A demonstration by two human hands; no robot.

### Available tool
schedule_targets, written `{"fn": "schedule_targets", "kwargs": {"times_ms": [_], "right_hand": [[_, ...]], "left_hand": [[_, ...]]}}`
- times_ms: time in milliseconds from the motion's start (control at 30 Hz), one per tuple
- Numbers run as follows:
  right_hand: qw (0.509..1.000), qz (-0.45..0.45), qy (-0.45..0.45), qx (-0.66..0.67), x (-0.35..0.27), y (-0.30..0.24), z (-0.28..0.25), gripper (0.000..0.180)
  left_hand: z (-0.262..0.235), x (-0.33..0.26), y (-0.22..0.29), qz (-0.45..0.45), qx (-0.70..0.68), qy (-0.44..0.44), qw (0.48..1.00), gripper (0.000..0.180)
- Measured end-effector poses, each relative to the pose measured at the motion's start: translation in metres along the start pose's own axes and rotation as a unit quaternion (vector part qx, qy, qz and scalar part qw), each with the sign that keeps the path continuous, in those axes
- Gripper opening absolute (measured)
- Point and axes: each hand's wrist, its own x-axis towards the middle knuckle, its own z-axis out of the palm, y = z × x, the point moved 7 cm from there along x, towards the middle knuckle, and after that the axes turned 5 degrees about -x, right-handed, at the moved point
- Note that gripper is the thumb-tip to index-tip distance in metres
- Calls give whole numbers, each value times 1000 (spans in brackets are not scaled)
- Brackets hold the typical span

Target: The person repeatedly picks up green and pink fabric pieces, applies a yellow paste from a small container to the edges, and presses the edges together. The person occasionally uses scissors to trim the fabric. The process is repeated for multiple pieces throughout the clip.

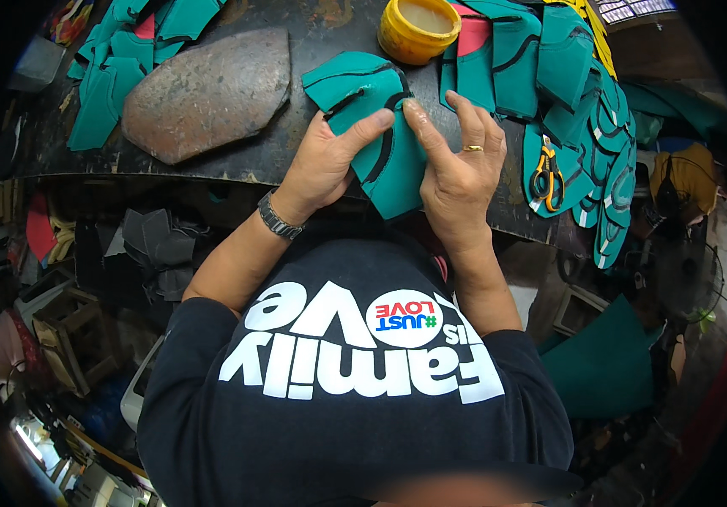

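A green fabric piece with black curved edging, which looks like a shoe upper (391,160), is held up at the table's near edge. My left hand (327,156) grips it from the left, thumb lying on top near the black edging and the other fingers behind it. From the right, my right hand (458,165) pinches its edge, one fingertip pressed by the black strip. The remaining fingers of that hand are bent and raised, and a gold ring sits on one. What lies behind the piece is hidden.
A flat brown stone slab (211,93) lies left on the dark table (330,25). A yellow pot (418,29) of pale liquid stands at the far side. More green pieces (511,59) are piled right, another heap (118,76) far left. Orange-handled scissors (547,177) rest at right.
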Motion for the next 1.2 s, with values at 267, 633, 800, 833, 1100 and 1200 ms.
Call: {"fn": "schedule_targets", "kwargs": {"times_ms": [267, 633, 800, 833, 1100, 1200], "right_hand": [[992, -45, -29, 118, 0, 3, 3, 50], [995, -19, -56, -76, 0, 2, 23, 71], [996, -57, -68, 14, -1, 1, 18, 72], [994, -70, -69, 49, -2, -1, 16, 71], [922, 157, 50, 350, -22, 58, -13, 64], [964, 186, 34, 185, -36, 96, -34, 65]], "left_hand": [[-5, 5, -2, 46, -5, 10, 999, 36], [1, 16, 0, 63, -43, -2, 997, 33], [3, 22, 4, 77, -36, -6, 996, 31], [0, 23, 3, 63, -27, 15, 998, 31], [-4, 25, 12, 77, -23, 24, 996, 41], [-11, 24, 16, 61, 8, 43, 997, 48]]}}
